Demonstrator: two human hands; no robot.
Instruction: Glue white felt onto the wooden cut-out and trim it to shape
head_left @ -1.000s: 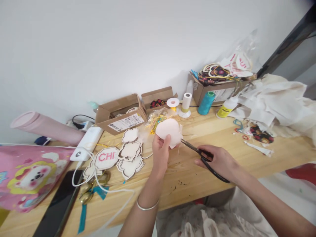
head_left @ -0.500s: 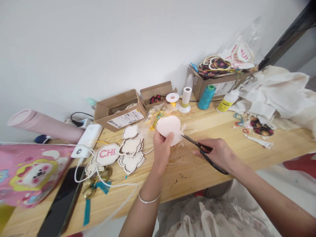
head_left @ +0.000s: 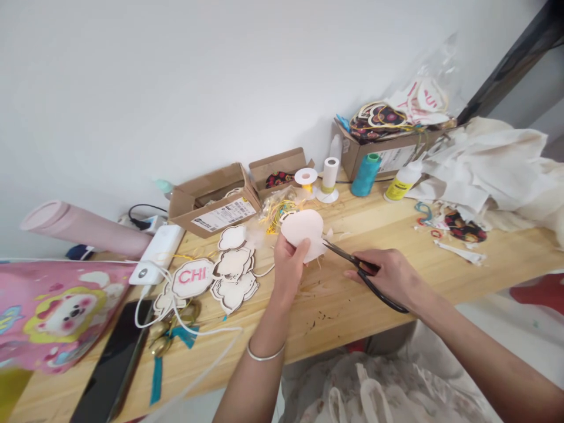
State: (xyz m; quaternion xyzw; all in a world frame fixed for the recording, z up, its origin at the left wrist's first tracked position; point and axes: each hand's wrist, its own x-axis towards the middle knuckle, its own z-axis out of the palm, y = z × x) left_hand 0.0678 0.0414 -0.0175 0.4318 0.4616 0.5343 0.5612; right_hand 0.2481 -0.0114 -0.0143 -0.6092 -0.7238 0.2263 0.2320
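Observation:
A pale, gourd-like cutout of fabric or paper is pinched by my left hand, thumb on top and fingers beneath. My right hand grips black-handled scissors, whose tips touch the cutout's right edge at its narrow waist. The blades look nearly closed. Small scraps lie on the wood around the cutout. To the left of my left hand are several white shaped pieces with dark edges and one piece lettered CHI.
Small cardboard boxes, a white roll, a teal thread cone and a glue bottle line the back. White cloth is heaped right. A phone, power bank with white cable and pink pouch lie left.
The scissor tips have closed slightly at the cutout's right edge, and the loose strip there has shifted. Both hands stay almost in place; the view has moved slightly.

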